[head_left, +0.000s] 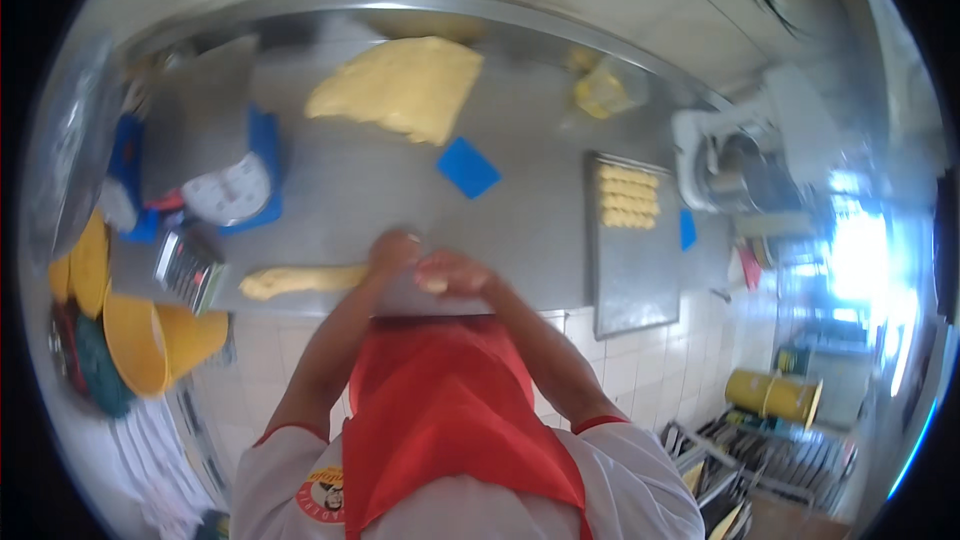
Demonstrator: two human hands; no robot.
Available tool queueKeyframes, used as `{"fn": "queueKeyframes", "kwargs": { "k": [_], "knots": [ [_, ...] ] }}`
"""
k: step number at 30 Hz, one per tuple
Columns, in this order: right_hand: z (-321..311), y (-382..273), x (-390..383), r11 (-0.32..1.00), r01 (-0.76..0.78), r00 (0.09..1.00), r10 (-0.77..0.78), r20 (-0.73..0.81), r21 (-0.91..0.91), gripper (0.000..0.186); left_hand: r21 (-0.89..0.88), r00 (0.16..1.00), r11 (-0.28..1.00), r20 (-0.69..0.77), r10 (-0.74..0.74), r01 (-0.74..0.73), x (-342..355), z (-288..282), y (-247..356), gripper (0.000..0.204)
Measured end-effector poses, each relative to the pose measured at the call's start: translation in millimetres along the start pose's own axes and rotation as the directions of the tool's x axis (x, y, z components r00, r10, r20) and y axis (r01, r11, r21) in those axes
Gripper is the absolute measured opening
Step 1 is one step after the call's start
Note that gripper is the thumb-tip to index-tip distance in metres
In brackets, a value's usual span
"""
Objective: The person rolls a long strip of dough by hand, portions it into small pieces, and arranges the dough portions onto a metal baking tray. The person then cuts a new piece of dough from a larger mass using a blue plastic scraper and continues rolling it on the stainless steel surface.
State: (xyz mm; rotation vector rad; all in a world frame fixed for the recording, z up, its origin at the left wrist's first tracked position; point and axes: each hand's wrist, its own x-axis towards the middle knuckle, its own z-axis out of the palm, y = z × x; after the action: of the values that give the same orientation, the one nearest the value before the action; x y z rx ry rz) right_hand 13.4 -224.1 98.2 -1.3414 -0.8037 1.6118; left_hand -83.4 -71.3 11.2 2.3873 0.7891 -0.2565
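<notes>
Here, the left hand [396, 250] meets the dough rope [300, 282], right hand [455, 275] angled inward, fingers' grip unclear.

Near the front edge of the steel worktable [540, 240] we see a dough rope [310, 280], pale yellow and smooth-looking, lying flat and running left to right. Its left end is thicker and lumpy; the length beyond it is slimmer. Its right end goes out of sight behind our left hand [397, 248] and forearm, so we cannot tell whether they touch it. A small pale dough piece [436, 286] shows at our right hand's [462, 275] fingers, too blurred for us to make out its shape.
</notes>
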Motion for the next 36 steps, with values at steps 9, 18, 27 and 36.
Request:
{"fn": "queueKeyframes", "kwargs": {
  "k": [9,18,27,36],
  "knots": [
    [-198,140,-234,0.994,0.010,0.169,-0.105,-0.980,-0.105,0.033,-0.387,0.950,0.922,0.295,0.100,0.024,-12,-27,184,0.033],
    [-372,132,-327,0.978,-0.210,-0.353,-0.093,-0.931,-0.018,0.037,-0.136,0.932,0.958,0.229,0.280,-0.254,-4,45,328,0.033],
    [-278,136,-268,0.980,-0.174,0.155,-0.071,-0.985,-0.098,0.031,-0.309,0.876,0.915,0.321,0.359,-0.261,29,108,260,0.065],
    [-125,62,-169,0.985,-0.113,0.578,-0.042,-0.815,-0.131,0.027,-0.428,0.780,0.880,0.471,0.412,-0.207,7,46,247,0.042]
  ]
}}
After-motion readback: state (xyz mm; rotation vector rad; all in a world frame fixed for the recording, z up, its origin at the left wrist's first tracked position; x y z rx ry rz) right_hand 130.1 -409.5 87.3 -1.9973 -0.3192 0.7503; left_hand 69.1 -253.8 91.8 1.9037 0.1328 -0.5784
